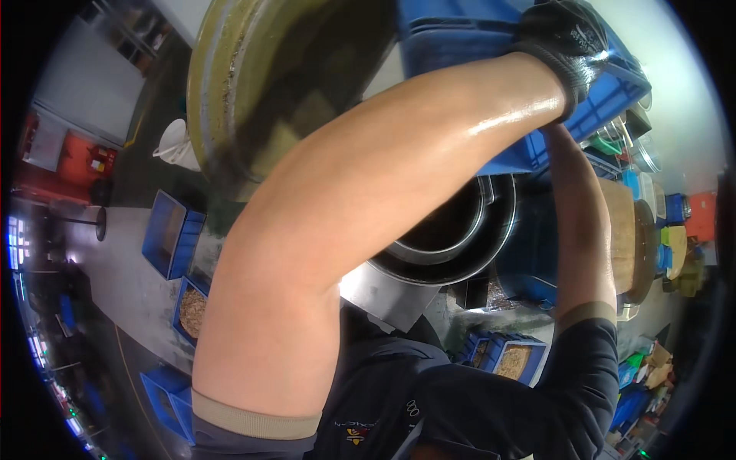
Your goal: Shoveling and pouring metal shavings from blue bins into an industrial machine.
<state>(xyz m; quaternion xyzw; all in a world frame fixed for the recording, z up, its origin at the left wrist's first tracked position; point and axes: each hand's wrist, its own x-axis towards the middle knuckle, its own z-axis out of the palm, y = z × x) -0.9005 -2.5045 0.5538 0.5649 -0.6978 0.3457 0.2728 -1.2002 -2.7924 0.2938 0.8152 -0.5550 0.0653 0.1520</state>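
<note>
My left arm reaches across to the upper right, where my left hand (563, 38) wears a black glove. Its fingers are bent around the edge of a tilted blue plastic crate (456, 46). From the lower right my right forearm (579, 207) rises to the same crate. My right hand is hidden behind the left glove and the crate, so its fingers do not show. At the upper left of the crate stands a large round olive-yellow drum (211, 84) with a dark inside. Below the crate sits a round metal vessel (502, 238), partly covered by my left forearm.
Blue crates stand on the floor at left, one tall (172, 234) and one with brown loose material (192, 310). Another filled crate (525, 360) is near my body at lower right. A white bucket (175, 142) stands beside the drum. A brown board (617, 234) is at right.
</note>
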